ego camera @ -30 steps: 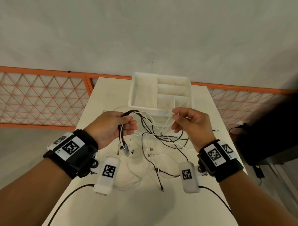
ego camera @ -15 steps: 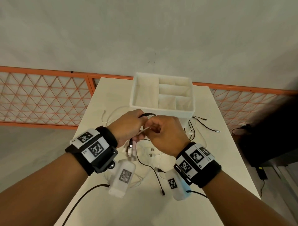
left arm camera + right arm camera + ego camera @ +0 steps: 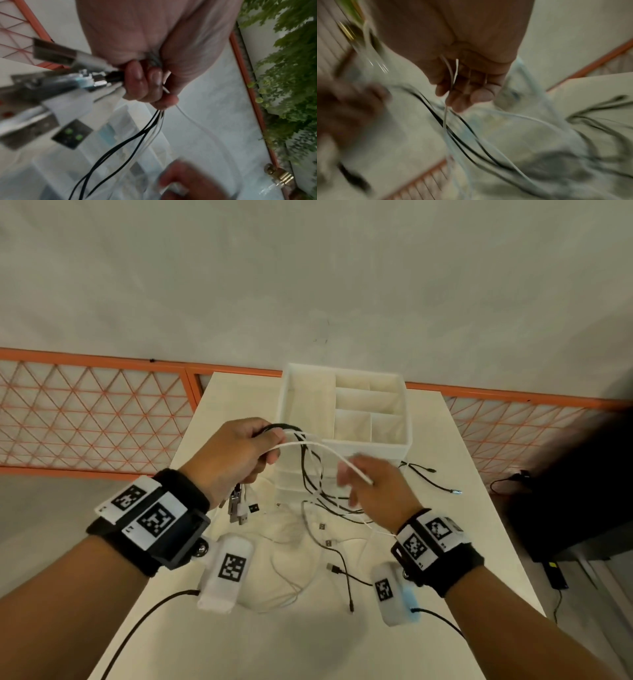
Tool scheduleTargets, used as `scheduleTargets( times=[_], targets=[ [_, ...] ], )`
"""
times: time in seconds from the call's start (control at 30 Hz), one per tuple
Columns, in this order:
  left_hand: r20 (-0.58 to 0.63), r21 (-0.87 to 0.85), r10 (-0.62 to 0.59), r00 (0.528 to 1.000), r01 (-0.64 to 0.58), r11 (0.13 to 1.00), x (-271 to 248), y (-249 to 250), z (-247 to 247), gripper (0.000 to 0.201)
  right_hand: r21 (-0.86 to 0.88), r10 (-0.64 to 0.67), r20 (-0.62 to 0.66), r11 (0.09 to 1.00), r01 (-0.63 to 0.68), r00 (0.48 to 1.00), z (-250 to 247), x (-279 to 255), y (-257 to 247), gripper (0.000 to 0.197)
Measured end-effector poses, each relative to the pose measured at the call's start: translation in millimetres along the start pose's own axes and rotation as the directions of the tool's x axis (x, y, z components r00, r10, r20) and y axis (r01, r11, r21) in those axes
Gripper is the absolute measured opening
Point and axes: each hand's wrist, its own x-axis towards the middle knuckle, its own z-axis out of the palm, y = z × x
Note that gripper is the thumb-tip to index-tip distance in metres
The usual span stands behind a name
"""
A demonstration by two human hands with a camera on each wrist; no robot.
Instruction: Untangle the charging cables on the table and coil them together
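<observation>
Above the white table (image 3: 274, 645) my left hand (image 3: 236, 453) grips a bunch of black and white charging cables (image 3: 305, 470). Their USB plugs (image 3: 236, 506) hang below the fist, and the left wrist view shows the curled fingers (image 3: 137, 81) round the strands with the plugs (image 3: 51, 86) sticking out. One white cable (image 3: 318, 448) arcs from that fist to my right hand (image 3: 352, 481), which is blurred. In the right wrist view this cable (image 3: 452, 75) runs between thumb and curled fingers (image 3: 471, 92). The remaining cable lengths lie in loose loops on the table (image 3: 342, 573).
A white divided organizer box (image 3: 366, 445) stands on the table just behind the hands. Black cable ends (image 3: 428, 477) trail to its right. An orange mesh railing (image 3: 102, 412) runs behind the table. A dark object (image 3: 582, 491) sits beyond the right table edge.
Half a second ago both hands met at the bunch. The right hand has since moved right and down, with a white cable running through its fingers. The left hand kept its grip.
</observation>
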Motion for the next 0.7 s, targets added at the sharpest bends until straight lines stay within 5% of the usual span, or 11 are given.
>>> scheduleTargets(
  times=[0.1, 0.2, 0.3, 0.37, 0.5, 0.6, 0.7],
  targets=[
    [-0.077, -0.056, -0.046, 0.996, 0.042, 0.998, 4.1, -9.8, 1.6, 0.024, 0.284, -0.16, -0.319, 0.924, 0.255, 0.934, -26.9, -0.4, -50.8, 0.02],
    [-0.155, -0.233, -0.052, 0.987, 0.015, 0.972, 4.7, -8.7, -3.8, 0.024, 0.22, -0.17, -0.519, 0.921, 0.323, 0.838, -37.7, 4.5, -45.4, 0.029],
    [-0.2, -0.354, -0.004, 0.98, -0.069, 0.933, 4.8, 0.2, -17.6, 0.023, 0.047, 0.027, -0.465, 0.999, -0.006, 0.885, -28.7, 15.3, 13.6, 0.038],
    [-0.223, -0.38, 0.04, 0.974, -0.125, 0.916, 4.2, 6.2, -25.1, 0.023, -0.112, 0.231, -0.312, 0.954, -0.277, 0.922, -15.7, 16.2, 65.2, 0.039],
    [-0.251, -0.396, 0.052, 0.967, -0.152, 0.906, 5.2, 9.3, -31.5, 0.021, -0.092, 0.516, -0.166, 0.84, -0.534, 0.84, -2.7, 5.7, 120.2, 0.038],
    [-0.22, -0.313, 0.026, 0.975, -0.095, 0.945, 10.9, 1.0, -29.2, 0.023, 0.074, 0.425, -0.189, 0.905, -0.418, 0.885, -20.0, 9.4, 91.5, 0.038],
    [-0.266, -0.224, -0.044, 0.963, -0.017, 0.974, 16.4, -9.6, -22.9, 0.027, 0.334, 0.231, -0.384, 0.937, -0.099, 0.894, -57.5, 13.9, 32.9, 0.031]
  ],
)
